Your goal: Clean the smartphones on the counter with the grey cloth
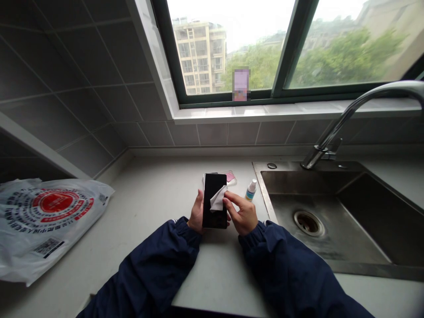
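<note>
My left hand (196, 212) is wrapped round a black smartphone (212, 182), held with its dark screen up above the counter. A small white cleaning cloth (217, 201) with a zigzag edge lies over the screen. Thumb and fingers of my right hand (243, 213) pinch the cloth at its upper right corner. Just beyond the right hand stands a small spray bottle (251, 189) with a white cap and a blue label. Behind the phone, partly hidden by it, lies a clear phone case (233, 180) with something pink in it.
On the right a steel sink (269, 205) is set into the white counter (149, 190), with a curved chrome faucet (344, 119) behind it. A white plastic bag (20, 256) with red print rests at the left. Ahead are a tiled wall and a window ledge (215, 114).
</note>
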Demonstrator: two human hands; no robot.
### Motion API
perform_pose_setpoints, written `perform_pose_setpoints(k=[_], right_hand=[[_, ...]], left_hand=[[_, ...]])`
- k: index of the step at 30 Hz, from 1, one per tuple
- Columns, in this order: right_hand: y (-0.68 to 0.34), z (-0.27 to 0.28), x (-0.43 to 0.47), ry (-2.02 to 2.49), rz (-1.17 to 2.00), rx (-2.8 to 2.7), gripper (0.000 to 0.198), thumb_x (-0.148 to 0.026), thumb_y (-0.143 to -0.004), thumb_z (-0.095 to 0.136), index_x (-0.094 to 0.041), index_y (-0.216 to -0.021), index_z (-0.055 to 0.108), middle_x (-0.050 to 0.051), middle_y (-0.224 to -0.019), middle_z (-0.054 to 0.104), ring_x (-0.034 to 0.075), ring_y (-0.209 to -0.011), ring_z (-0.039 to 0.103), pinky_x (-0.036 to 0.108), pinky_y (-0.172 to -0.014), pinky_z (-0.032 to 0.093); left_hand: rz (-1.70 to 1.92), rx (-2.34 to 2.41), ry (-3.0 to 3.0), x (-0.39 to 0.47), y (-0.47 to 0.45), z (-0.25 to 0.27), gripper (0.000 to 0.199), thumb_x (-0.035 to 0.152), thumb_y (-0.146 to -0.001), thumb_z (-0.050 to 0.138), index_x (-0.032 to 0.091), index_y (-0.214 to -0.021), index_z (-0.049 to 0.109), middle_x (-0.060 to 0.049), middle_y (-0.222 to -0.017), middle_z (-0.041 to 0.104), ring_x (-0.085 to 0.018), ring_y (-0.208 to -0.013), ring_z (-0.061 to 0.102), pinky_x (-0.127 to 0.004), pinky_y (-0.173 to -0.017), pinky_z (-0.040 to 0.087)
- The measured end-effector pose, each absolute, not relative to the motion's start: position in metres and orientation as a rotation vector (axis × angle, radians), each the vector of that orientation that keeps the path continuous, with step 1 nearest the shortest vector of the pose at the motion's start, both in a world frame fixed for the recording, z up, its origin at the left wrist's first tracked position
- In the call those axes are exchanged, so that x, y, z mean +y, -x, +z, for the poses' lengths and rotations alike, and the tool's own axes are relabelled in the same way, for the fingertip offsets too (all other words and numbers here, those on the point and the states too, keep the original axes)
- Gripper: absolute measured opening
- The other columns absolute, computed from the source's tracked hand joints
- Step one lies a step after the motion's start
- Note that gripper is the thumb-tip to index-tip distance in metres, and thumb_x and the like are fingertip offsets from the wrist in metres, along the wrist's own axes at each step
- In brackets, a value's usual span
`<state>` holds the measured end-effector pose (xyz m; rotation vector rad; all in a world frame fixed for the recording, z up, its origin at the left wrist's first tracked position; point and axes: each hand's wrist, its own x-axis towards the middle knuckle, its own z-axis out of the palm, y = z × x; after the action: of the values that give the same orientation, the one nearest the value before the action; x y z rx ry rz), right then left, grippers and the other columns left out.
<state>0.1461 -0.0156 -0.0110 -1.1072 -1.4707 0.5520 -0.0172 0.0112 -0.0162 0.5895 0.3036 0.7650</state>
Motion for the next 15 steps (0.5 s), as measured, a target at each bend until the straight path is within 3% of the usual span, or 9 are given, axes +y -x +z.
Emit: perform_pose_setpoints(k=[5,15], right_hand=[[-0.1467,-0.0116,-0.0127,1.114,0.703,-1.363,0.016,-0.032,-0.084,0.069,-0.022,-0.097,0.068,0.005,-0.092,0.076,0.024,-0.09,0.076,0.037,-0.086,0.062],[-0.1419,-0.0115,-0.0107,1.05,0.99,-1.05,0.036,-0.042,-0.071,0.08,-0.025,-0.086,0.052,0.003,-0.08,0.071,0.022,-0.073,0.072,0.033,-0.065,0.06]], left_hand=[[0.758,0.305,-0.63,0.011,0.0162,-0.0186,0.096,0.081,-0.088,0.023,0.003,-0.135,0.055,-0.023,-0.095,0.074,-0.034,-0.076,0.073,-0.048,-0.07,0.058],[0.676,0.348,-0.755,0.008,0.0168,-0.0242,0.095,0.084,-0.085,0.031,0.007,-0.135,0.056,-0.02,-0.09,0.074,-0.031,-0.076,0.074,-0.045,-0.074,0.057]])
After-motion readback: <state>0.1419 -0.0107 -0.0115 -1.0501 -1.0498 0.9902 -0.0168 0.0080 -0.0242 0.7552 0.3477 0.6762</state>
